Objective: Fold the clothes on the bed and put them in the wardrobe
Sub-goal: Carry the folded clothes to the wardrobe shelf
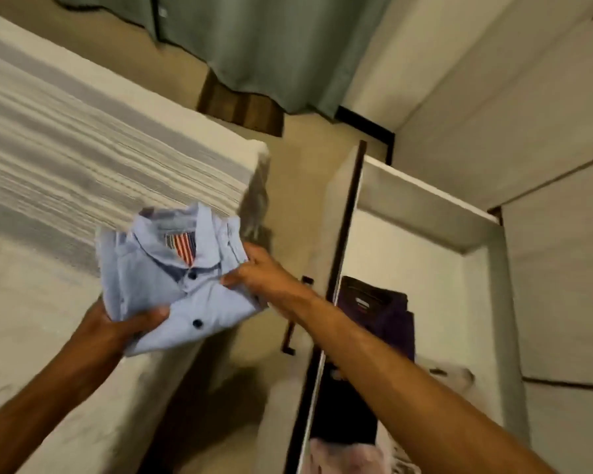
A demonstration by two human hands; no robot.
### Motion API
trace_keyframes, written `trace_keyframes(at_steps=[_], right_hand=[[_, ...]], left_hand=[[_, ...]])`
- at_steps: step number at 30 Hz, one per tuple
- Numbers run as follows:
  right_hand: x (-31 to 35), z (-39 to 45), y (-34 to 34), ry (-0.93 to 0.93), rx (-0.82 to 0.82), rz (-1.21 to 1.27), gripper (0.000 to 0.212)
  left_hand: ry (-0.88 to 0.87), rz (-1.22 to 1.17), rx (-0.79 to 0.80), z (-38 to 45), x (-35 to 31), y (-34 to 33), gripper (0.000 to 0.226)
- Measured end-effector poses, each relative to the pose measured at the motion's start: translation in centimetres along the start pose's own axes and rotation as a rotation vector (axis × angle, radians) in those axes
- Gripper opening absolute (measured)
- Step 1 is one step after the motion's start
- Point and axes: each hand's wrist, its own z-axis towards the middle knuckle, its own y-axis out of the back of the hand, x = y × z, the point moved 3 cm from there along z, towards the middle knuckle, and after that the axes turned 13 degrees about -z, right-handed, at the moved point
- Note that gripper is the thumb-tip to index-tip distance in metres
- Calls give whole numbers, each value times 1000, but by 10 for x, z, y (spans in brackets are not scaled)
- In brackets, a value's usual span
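Observation:
A folded light-blue shirt [172,278] with dark buttons and a striped label at the collar hangs in the air over the bed's edge. My left hand [117,326] grips its lower left corner, thumb on top. My right hand [261,271] pinches its right edge. The bed [48,172] with a striped sheet fills the left. At the right the wardrobe [425,217] stands open, and a folded dark purple shirt [387,313] lies on its shelf.
The open wardrobe door [343,241] stands edge-on between the bed and the shelf, with a dark handle [295,316]. A green curtain [271,46] hangs at the top. More clothes, dark and pale pink [343,453], lie on a lower shelf. The picture is motion-blurred.

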Motion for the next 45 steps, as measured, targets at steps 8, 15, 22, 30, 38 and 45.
trace_keyframes(at_steps=[8,15,22,30,38,45], right_hand=[[-92,-139,244,115,-404,236,57],[-286,-189,317,-32,-786,862,68],[-421,-152,302,-286,-867,1379,47],[-477,-139,301,-345,-1098,1428,32],[-416,-180,239,-567,-1364,511,35],[-295,-210,83,-412,-1227,-12,61]], left_hand=[[-7,83,359,-25,1,-292,53],[2,505,813,48,89,-495,47],[-31,798,1019,105,219,-637,31],[-65,932,744,120,296,-637,81],[-444,1149,1141,79,209,-557,66],[-1025,1331,1442,37,101,-411,62]])
